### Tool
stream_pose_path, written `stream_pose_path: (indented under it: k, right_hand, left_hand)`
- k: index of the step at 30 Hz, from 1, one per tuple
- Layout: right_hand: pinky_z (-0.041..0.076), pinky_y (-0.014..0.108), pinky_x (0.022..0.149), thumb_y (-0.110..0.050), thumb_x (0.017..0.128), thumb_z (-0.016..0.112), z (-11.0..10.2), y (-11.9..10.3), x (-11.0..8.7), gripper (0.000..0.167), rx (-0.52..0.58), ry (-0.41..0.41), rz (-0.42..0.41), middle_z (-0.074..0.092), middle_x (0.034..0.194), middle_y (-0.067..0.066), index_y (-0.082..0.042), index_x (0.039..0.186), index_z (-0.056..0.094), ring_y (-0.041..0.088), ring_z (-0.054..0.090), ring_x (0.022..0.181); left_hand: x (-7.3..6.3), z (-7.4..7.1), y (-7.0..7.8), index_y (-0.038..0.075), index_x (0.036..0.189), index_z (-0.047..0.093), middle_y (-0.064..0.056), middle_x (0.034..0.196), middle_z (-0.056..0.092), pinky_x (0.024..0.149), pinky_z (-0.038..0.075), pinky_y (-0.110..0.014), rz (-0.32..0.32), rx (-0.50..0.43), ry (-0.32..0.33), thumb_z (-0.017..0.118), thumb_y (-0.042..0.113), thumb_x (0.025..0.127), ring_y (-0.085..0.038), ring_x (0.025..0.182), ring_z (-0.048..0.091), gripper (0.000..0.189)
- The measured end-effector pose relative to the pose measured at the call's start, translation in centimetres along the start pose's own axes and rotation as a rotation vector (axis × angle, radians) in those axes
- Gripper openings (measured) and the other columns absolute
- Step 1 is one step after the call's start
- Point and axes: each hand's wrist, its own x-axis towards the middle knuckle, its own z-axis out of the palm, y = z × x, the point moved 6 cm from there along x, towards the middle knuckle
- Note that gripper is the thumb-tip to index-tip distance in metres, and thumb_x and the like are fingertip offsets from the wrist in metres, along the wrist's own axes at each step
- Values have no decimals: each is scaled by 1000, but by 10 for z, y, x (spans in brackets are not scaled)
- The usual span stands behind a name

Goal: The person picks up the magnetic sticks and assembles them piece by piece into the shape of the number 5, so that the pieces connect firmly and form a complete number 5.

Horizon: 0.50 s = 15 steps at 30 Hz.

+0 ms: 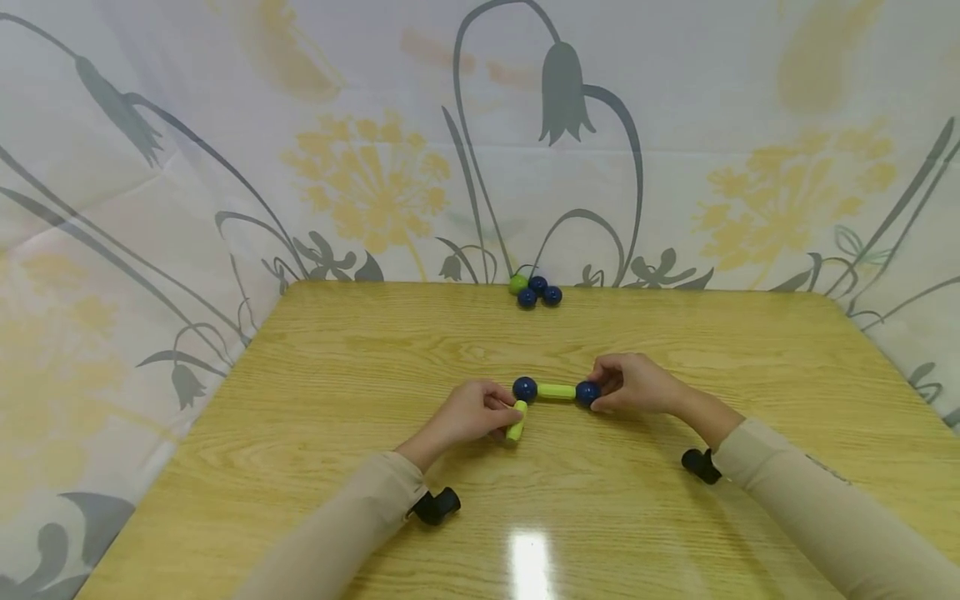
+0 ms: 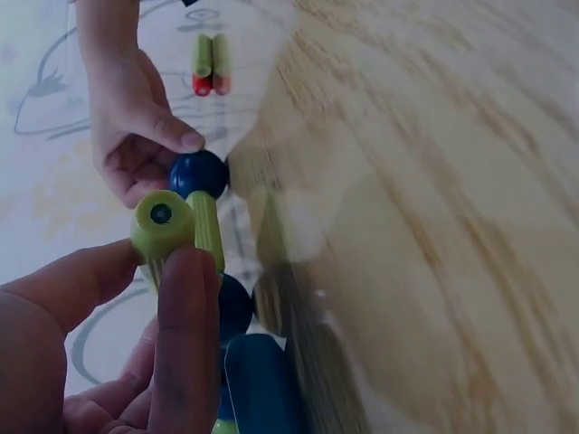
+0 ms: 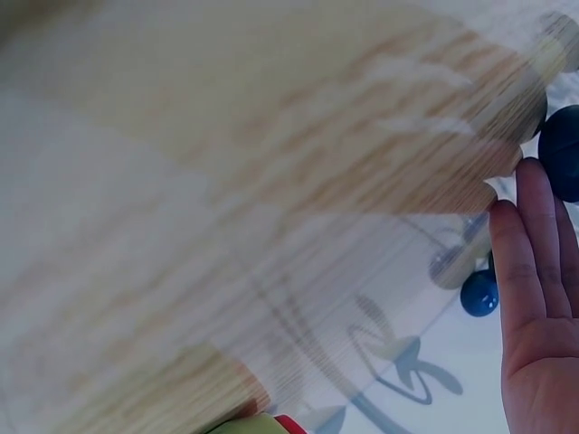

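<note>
A yellow-green rod (image 1: 557, 391) lies between two glossy dark blue balls, a left ball (image 1: 525, 388) and a right ball (image 1: 588, 393), in one line. My left hand (image 1: 468, 412) pinches a second yellow-green rod (image 1: 515, 422) between thumb and fingers, its upper end close by the left ball. In the left wrist view this held rod (image 2: 163, 226) shows a round dark spot in its end face. With thumb and fingertips on either side, my right hand (image 1: 637, 384) holds the right ball. Only part of that ball (image 3: 563, 154) shows in the right wrist view, beside extended fingers.
Several balls sit together at the table's far edge, a green ball (image 1: 518, 285) and blue balls (image 1: 552, 295) among them. Green-and-red rods (image 2: 213, 63) appear beyond the right hand in the left wrist view, and a blue rounded piece (image 2: 262, 384) is at its bottom.
</note>
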Motion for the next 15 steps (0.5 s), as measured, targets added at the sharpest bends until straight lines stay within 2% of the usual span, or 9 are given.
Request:
stream_pose_path:
  k: [6, 15]
  right_hand:
    - [54, 27, 69, -6, 76, 77, 1, -1, 1, 23, 3, -4, -2, 64, 93, 11, -1, 90, 58, 22, 65, 83]
    - [53, 27, 69, -6, 76, 77, 1, 0, 2, 24, 1, -4, 1, 64, 94, 11, -1, 90, 58, 23, 65, 84]
  left_hand:
    - [1, 5, -1, -3, 102, 62, -6, 82, 66, 61, 54, -29, -20, -15, 16, 71, 16, 84, -19, 66, 66, 28]
    - [7, 8, 0, -3, 101, 62, -7, 84, 65, 59, 54, -27, -51, 49, 89, 71, 14, 83, -16, 65, 64, 26]
